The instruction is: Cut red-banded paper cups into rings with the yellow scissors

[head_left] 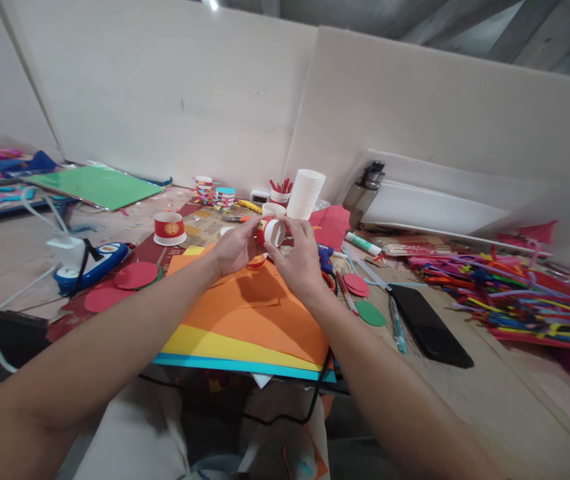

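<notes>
Between my two hands is a small paper cup (271, 232) with a red band round it, tipped on its side so its pale round end faces right. The fingers of my left hand (236, 248) close on the cup's left side. My right hand (299, 255) grips it from the right, fingertips at the rim. Under my hands lie sheets of orange paper (265, 320), with yellow paper (199, 341) and blue paper below them. A loose orange-red strip (257, 261) shows just beneath the cup, partly hidden by my fingers.
A red-and-white paper cup (169, 228) stands at left, near red paper circles (136, 275) and a blue power strip (93, 267). Behind stands a stack of white cups (307, 193). To the right are a black phone (431, 325), a green circle (370, 313) and colourful pipe cleaners (525, 293).
</notes>
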Motion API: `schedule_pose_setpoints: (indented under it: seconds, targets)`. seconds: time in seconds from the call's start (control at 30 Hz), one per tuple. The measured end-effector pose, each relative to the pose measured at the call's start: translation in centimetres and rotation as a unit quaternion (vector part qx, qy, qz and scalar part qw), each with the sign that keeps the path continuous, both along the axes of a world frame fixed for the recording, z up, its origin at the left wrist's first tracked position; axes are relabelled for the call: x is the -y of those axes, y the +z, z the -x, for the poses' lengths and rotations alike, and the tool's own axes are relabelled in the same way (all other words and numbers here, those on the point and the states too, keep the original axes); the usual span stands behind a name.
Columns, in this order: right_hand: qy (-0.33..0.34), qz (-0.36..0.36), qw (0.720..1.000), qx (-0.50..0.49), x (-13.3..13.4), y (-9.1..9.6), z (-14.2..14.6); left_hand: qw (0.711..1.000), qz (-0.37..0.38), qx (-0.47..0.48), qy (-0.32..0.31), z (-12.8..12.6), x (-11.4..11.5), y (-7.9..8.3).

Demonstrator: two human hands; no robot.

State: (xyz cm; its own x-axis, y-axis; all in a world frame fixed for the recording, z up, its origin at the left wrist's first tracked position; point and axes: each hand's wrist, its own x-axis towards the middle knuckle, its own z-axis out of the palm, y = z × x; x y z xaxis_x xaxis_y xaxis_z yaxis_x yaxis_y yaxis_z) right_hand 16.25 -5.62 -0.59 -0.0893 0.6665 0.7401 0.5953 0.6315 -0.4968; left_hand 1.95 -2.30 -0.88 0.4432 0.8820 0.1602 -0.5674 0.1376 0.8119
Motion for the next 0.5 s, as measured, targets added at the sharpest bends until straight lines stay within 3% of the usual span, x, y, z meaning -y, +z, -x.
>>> schedule_pose_setpoints:
  seconds: [0.5]
  targets:
    - [0.004,0.061,0.996,-0.070,-0.08,-0.04,-0.09,0.998,0.048,-0.015,0.028,0.39,-0.05,0.00]
